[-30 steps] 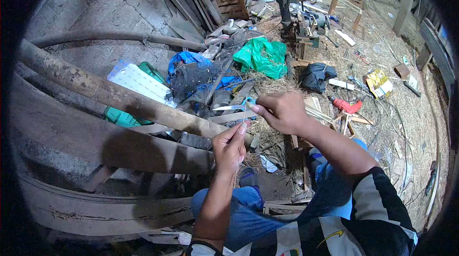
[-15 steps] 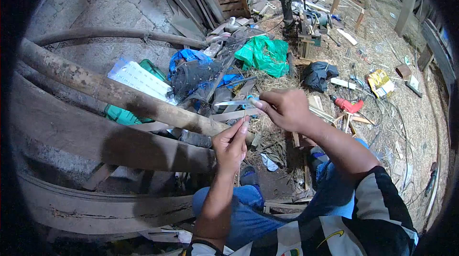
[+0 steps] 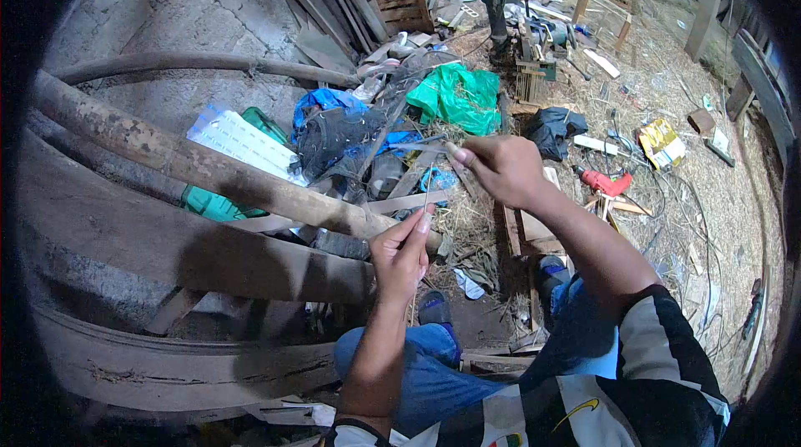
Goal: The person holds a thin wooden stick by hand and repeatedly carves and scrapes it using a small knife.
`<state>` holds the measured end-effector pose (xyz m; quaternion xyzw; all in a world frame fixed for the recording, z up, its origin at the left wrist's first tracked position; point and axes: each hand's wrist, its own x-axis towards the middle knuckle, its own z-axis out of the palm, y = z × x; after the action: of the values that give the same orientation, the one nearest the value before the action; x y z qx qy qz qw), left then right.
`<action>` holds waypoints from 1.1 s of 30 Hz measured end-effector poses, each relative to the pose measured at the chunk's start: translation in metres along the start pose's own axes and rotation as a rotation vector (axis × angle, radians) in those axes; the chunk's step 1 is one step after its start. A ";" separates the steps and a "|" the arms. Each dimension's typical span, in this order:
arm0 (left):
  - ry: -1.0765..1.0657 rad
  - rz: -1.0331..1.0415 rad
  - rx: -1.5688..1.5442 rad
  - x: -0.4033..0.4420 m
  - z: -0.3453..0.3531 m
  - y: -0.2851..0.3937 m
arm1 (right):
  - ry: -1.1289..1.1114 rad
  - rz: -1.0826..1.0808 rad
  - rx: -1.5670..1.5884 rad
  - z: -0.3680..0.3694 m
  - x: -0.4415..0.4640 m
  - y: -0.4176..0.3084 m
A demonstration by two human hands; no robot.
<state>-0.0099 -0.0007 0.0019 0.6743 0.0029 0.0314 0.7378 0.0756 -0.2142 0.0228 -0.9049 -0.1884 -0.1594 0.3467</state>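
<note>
My right hand [image 3: 503, 168] is closed around a knife, whose blade [image 3: 420, 147] points left and is smeared by motion. The handle is mostly hidden in the fist. Below and to the left, my left hand [image 3: 400, 257] pinches a thin stick [image 3: 428, 190] between thumb and fingertips. The stick's upper end stands up out of the pinch, and its lower part runs down behind the hand. Between the blade and the stick's tip there is a small gap.
A thick wooden pole [image 3: 200, 163] and curved boards [image 3: 192, 259] lie on the left. Beyond my hands are a green plastic bag [image 3: 457, 98] and a black bag [image 3: 554, 132]. A red drill [image 3: 604, 183] with cables rests on the straw-covered ground at right.
My right hand has risen slightly, lifting the knife from beside the stick's tip to above it. My left hand and the stick have hardly moved.
</note>
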 end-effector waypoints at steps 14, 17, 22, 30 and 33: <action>0.023 -0.010 0.027 0.003 -0.002 0.007 | 0.019 -0.184 0.032 0.013 -0.016 -0.021; 0.029 -0.023 -0.027 0.004 0.000 0.006 | -0.004 -0.137 -0.018 0.010 -0.014 -0.018; -0.025 -0.049 -0.034 0.002 -0.002 0.007 | 0.023 -0.050 -0.019 0.014 -0.005 -0.001; 0.039 -0.019 -0.011 0.004 -0.002 0.006 | 0.013 0.083 0.073 0.006 -0.008 -0.017; 0.040 -0.009 -0.025 0.005 -0.001 0.005 | 0.040 -0.152 0.109 0.017 -0.019 -0.021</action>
<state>-0.0056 0.0013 0.0068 0.6642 0.0202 0.0417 0.7461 0.0519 -0.1925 0.0147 -0.8644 -0.2580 -0.1929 0.3861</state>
